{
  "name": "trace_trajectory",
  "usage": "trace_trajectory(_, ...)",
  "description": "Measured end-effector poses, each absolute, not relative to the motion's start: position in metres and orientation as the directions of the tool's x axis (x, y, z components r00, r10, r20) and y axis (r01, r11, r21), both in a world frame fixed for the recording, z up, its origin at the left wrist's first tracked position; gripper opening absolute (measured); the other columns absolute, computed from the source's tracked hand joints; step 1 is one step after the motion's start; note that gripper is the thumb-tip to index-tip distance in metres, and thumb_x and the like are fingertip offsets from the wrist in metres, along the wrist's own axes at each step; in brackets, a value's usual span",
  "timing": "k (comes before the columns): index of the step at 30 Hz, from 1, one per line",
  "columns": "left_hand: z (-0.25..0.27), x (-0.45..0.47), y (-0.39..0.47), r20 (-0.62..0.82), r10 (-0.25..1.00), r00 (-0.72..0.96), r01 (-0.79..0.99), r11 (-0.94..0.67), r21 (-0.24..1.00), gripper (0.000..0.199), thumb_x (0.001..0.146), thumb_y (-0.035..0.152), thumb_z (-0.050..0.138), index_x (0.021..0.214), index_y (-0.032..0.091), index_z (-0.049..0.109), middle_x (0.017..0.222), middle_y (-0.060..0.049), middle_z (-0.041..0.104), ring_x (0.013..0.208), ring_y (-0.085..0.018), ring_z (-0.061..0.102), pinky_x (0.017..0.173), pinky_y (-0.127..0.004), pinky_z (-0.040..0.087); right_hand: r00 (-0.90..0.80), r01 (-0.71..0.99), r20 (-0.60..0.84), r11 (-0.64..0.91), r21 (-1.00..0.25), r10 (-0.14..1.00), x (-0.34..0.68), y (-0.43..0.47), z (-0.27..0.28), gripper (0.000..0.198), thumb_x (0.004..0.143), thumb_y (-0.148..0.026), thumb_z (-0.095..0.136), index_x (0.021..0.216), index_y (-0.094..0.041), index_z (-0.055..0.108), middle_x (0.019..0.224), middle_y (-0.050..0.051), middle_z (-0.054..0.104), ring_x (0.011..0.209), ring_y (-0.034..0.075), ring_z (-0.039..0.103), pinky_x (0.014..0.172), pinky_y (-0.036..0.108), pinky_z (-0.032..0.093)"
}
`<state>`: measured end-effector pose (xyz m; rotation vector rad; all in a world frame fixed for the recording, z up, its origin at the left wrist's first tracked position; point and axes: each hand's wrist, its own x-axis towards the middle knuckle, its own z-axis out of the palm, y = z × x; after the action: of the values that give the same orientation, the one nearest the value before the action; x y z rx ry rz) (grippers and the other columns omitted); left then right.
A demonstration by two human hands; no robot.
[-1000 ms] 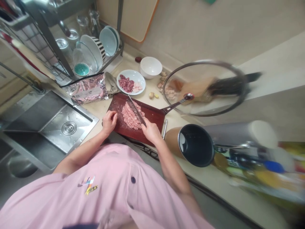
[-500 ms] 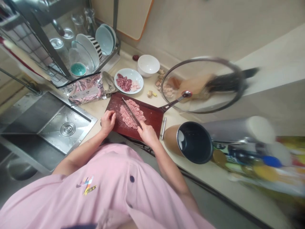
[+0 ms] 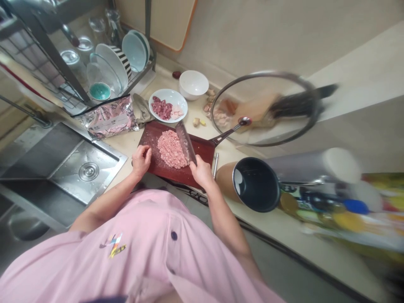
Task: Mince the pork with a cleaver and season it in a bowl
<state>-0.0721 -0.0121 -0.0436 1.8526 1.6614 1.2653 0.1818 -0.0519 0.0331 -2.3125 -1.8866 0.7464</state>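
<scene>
One packet label, unreadable; right fingers grip cleaver beside minced meat, left fingers curled at board edge.

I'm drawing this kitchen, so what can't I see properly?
In the head view:
Handle of the knife: mostly covered by the right hand.
Whether the left hand grips anything: its curled fingers hide the palm.
Small print on the foil bag: too small to read.
Items around the blue cap: blurred.
Orange-edged board: cut off by the top edge.
</scene>
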Motion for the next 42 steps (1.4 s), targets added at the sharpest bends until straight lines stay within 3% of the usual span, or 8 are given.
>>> trace_trajectory(6,-0.043,-0.073,-0.012,0.382,0.920,-0.089,0.605,-0.255,0.755,0.016,0.091,0.029,0.051,0.088,0.017,0.061,0.080,-0.004,0.062,0.072,-0.014,0.056,0.069,-0.027,0.045,0.119,0.911,-0.298,-0.224,-0.346,0.947,0.179,-0.051,0.037,0.038,0.094,-0.034,0.037,0.123,-0.016,0.053,0.098,0.014,0.070,0.088,0.027,0.065,0.074,0.032,0.043)
trace_trajectory(10,-0.044,-0.073,-0.012,0.381,0.922,-0.072,0.607,-0.263,0.750,0.015,0.090,0.029,0.051,0.089,0.017,0.062,0.080,-0.004,0.062,0.071,-0.014,0.056,0.068,-0.027,0.044,0.087,0.922,-0.370,-0.215,-0.321,0.925,0.178,-0.050,0.039,0.032,0.092,-0.032,0.040,0.115,-0.017,0.057,0.094,0.013,0.070,0.084,0.027,0.065,0.072,0.031,0.042)
trace_trajectory(14,-0.044,-0.073,-0.012,0.380,0.922,-0.076,0.606,-0.260,0.751,0.015,0.090,0.029,0.051,0.089,0.018,0.061,0.081,-0.005,0.062,0.073,-0.015,0.057,0.069,-0.028,0.045,0.100,0.914,-0.297,-0.206,-0.350,0.950,0.177,-0.049,0.041,0.036,0.094,-0.034,0.037,0.121,-0.016,0.054,0.096,0.013,0.070,0.086,0.027,0.065,0.072,0.031,0.042)
trace_trajectory(18,-0.045,-0.073,-0.011,0.381,0.922,-0.073,0.607,-0.262,0.750,0.015,0.090,0.028,0.051,0.089,0.018,0.061,0.081,-0.005,0.062,0.072,-0.015,0.057,0.069,-0.028,0.045,0.075,0.925,-0.370,-0.203,-0.321,0.926,0.172,-0.051,0.041,0.035,0.092,-0.032,0.040,0.119,-0.017,0.056,0.092,0.013,0.071,0.084,0.027,0.066,0.070,0.031,0.042)
trace_trajectory(22,-0.045,-0.073,-0.011,0.386,0.919,-0.076,0.599,-0.268,0.754,0.015,0.090,0.028,0.051,0.090,0.017,0.062,0.081,-0.005,0.062,0.073,-0.015,0.057,0.069,-0.027,0.045,0.073,0.917,-0.309,-0.186,-0.354,0.948,0.164,-0.058,0.043,0.039,0.094,-0.034,0.037,0.125,-0.016,0.053,0.095,0.013,0.071,0.085,0.026,0.066,0.072,0.030,0.043)
trace_trajectory(34,-0.047,-0.074,-0.010,0.378,0.923,-0.071,0.611,-0.259,0.748,0.017,0.091,0.031,0.050,0.090,0.018,0.061,0.081,-0.005,0.062,0.073,-0.015,0.057,0.070,-0.028,0.045,0.027,0.933,-0.377,-0.158,-0.322,0.926,0.155,-0.065,0.048,0.036,0.092,-0.030,0.042,0.123,-0.018,0.055,0.094,0.012,0.071,0.084,0.026,0.067,0.071,0.029,0.043)
trace_trajectory(39,-0.048,-0.074,-0.010,0.366,0.928,-0.070,0.603,-0.253,0.757,0.018,0.091,0.032,0.049,0.091,0.018,0.061,0.083,-0.005,0.062,0.074,-0.015,0.057,0.070,-0.028,0.045,0.023,0.883,-0.331,-0.175,-0.436,0.943,0.156,-0.070,0.044,0.035,0.092,-0.031,0.041,0.122,-0.018,0.054,0.090,0.011,0.070,0.084,0.024,0.066,0.072,0.029,0.044)
trace_trajectory(42,-0.047,-0.075,-0.010,0.352,0.933,-0.070,0.604,-0.242,0.760,0.018,0.091,0.032,0.049,0.091,0.018,0.061,0.084,-0.005,0.063,0.074,-0.015,0.057,0.071,-0.029,0.045,0.004,0.770,-0.346,-0.224,-0.597,0.938,0.163,-0.076,0.035,0.025,0.088,-0.032,0.047,0.109,-0.021,0.057,0.080,0.006,0.067,0.074,0.020,0.064,0.067,0.028,0.046)
